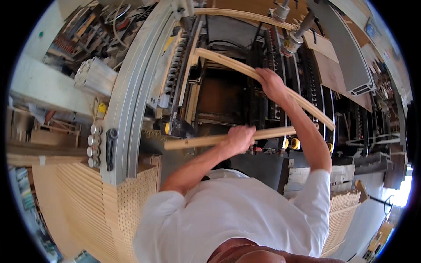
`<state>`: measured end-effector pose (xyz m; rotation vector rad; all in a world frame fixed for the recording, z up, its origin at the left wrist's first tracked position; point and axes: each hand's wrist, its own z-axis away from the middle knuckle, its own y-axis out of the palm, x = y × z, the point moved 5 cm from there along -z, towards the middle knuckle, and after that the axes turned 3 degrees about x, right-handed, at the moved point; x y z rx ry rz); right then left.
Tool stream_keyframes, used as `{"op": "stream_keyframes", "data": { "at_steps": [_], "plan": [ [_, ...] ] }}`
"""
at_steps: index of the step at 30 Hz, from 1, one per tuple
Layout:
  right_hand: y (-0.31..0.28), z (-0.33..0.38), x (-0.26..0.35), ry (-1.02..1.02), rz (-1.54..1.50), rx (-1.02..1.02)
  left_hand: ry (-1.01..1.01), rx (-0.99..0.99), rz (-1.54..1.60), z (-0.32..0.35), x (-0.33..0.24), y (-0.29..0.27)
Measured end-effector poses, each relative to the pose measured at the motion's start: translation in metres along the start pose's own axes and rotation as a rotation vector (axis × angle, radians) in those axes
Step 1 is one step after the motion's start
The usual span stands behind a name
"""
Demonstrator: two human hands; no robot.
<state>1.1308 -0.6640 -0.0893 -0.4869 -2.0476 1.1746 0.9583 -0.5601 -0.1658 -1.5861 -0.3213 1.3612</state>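
Observation:
My left hand is closed around the middle of a pale wooden strip, which lies crosswise in front of my chest. Farther out and to the right, my right hand grips a second wooden strip. That one slants from the far left down to the near right, and its right part passes behind my forearm. Both strips are held over a machine bed with black rails. Another long wooden strip lies across the far end of the machine.
Beside me on the left stands a stack of pale wooden pieces, with more slats on the right. A grey metal beam runs along the left. Metal cylinders hang over the far right of the bed. Yellow-rimmed knobs line its near edge.

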Motion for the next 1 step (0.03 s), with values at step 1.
{"op": "stream_keyframes", "data": {
  "at_steps": [1],
  "plan": [
    [0.0214, -0.0264, -0.0109, 0.004, -0.011, 0.023, -0.031, -0.022, -0.002, 0.0035, 0.0003, -0.0011]
  ]
}}
